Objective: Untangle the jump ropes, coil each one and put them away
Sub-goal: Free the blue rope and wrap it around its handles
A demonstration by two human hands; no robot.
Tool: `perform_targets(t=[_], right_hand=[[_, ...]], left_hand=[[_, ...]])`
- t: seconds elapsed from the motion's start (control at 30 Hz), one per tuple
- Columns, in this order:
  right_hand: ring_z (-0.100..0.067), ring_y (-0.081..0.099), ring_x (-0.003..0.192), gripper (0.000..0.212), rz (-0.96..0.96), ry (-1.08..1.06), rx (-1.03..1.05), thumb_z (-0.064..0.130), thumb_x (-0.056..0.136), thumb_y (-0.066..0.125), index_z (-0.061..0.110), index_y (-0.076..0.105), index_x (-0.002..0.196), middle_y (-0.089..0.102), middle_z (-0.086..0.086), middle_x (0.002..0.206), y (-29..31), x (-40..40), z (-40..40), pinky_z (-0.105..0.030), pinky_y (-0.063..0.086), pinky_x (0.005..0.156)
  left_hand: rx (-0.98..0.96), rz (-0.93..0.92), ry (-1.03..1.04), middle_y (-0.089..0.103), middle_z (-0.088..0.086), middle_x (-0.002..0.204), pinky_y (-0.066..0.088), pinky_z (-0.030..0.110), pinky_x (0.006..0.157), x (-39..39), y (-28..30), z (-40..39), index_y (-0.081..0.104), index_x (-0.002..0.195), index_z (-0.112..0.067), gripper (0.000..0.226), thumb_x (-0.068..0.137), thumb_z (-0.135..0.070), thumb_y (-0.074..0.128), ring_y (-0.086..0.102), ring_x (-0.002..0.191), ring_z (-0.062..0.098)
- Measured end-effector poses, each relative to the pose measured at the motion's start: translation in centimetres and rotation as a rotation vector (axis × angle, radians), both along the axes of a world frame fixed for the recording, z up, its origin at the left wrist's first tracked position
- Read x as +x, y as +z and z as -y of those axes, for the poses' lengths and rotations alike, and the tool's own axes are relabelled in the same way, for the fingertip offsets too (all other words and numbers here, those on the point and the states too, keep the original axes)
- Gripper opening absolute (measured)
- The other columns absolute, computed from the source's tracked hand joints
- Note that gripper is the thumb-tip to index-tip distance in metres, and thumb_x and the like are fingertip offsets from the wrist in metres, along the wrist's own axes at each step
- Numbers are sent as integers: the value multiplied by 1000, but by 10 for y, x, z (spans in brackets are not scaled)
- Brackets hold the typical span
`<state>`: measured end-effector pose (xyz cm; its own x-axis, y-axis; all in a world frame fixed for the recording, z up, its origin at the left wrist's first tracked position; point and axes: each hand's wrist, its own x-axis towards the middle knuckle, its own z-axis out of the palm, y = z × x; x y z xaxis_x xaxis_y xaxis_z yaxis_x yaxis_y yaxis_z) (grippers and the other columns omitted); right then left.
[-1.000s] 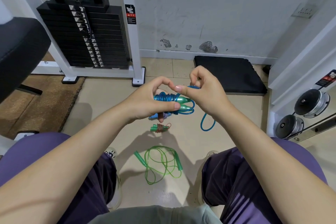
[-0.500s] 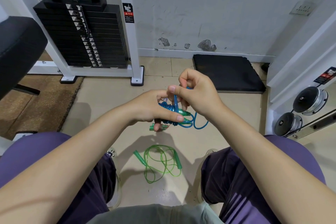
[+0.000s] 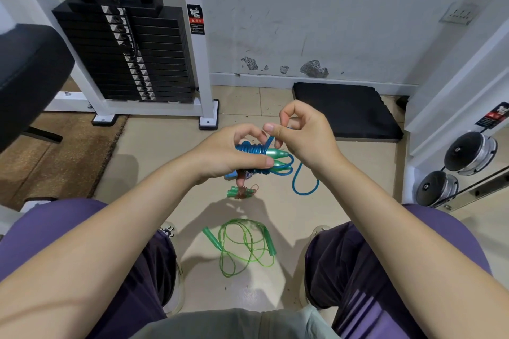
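Note:
My left hand grips the blue jump rope by its two teal handles, with blue cord wound in turns around them. My right hand pinches the free blue cord just above the wound bundle. A slack loop of that cord hangs below my right wrist. On the floor under my hands lies a small wound bundle with green handles and brownish cord. A loose green jump rope lies in open loops on the floor between my knees.
A white-framed weight stack machine stands at the back left, with a black seat pad at the far left. A black foam mat lies by the wall. Chrome dumbbell ends sit at the right. A brown rug covers the floor on the left.
My right hand has lifted the blue cord up and over the handles, and the slack loop below it has swung out lower to the right. My left hand keeps its hold.

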<state>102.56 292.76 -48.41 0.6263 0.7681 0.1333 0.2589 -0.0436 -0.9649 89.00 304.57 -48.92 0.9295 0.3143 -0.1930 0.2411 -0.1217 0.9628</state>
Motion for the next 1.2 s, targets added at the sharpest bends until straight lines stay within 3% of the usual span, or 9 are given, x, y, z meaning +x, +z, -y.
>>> perform_targets(t=[0.13, 0.27, 0.5, 0.63, 0.73, 0.83, 0.93, 1.07, 1.2], right_hand=[[-5, 38, 45, 25, -36, 33, -65, 17, 83, 76, 11, 53, 75, 48, -6, 58, -3, 4, 2, -16, 30, 46], [-8, 27, 40, 28, -168, 104, -78, 28, 99, 54, 16, 58, 74, 38, 6, 48, -2, 4, 2, -19, 22, 41], [-14, 36, 43, 31, -261, 222, -89, 23, 105, 38, 5, 60, 115, 61, -11, 79, -2, 4, 5, -23, 32, 48], [-12, 29, 40, 24, -320, 187, -82, 21, 103, 46, 11, 68, 103, 51, -7, 64, -6, 2, 3, -21, 22, 44], [-12, 23, 42, 26, -277, 158, -164, 24, 99, 55, 12, 68, 80, 44, -2, 51, -8, -3, 3, -21, 15, 44], [-11, 23, 45, 30, -176, 146, -224, 26, 97, 58, 2, 66, 81, 37, 5, 46, -10, -5, 3, -22, 18, 44], [-9, 26, 46, 31, -102, 159, -233, 21, 97, 57, 18, 65, 67, 36, 7, 50, -8, -6, 3, -22, 22, 46], [1, 42, 44, 21, -46, 235, -306, 16, 100, 52, 15, 70, 111, 48, 21, 42, -6, -11, 6, -13, 31, 50], [-1, 36, 44, 29, 55, 291, -346, 26, 103, 44, 11, 69, 103, 43, 16, 49, -9, -19, 5, -15, 31, 49]], left_hand=[[10, 69, 36, 69, 14, 95, 50, 32, 51, -4, 5, -2, 57, 119, -29, 55, 73, -19, 85, 59, 51, 23], [-59, 177, 124, 68, 5, 96, 40, 16, 40, -6, 10, 1, 62, 130, -24, 48, 87, -4, 70, 56, 43, 15], [-104, 216, 228, 74, 3, 88, 33, 18, 41, -4, 4, -6, 73, 112, -31, 27, 88, -18, 70, 55, 43, 26], [-180, 263, 229, 74, 8, 97, 30, 22, 43, -3, 4, -7, 71, 113, -38, 35, 80, -27, 71, 54, 43, 26], [-220, 281, 218, 73, 11, 103, 33, 21, 44, -4, 5, -8, 72, 113, -39, 36, 80, -26, 69, 53, 44, 26], [-205, 271, 238, 74, 8, 97, 33, 22, 44, -2, 4, -8, 73, 109, -34, 29, 81, -24, 70, 54, 42, 26], [-164, 241, 341, 73, 5, 87, 32, 23, 43, 1, 0, -10, 71, 106, -25, 21, 87, -19, 72, 55, 41, 26], [-122, 229, 438, 70, 9, 90, 35, 24, 43, 3, -2, -15, 64, 106, -21, 21, 87, -22, 73, 58, 46, 26], [-131, 218, 439, 66, 11, 95, 45, 26, 50, 2, -1, -19, 57, 106, -22, 26, 86, -23, 74, 64, 53, 24]])
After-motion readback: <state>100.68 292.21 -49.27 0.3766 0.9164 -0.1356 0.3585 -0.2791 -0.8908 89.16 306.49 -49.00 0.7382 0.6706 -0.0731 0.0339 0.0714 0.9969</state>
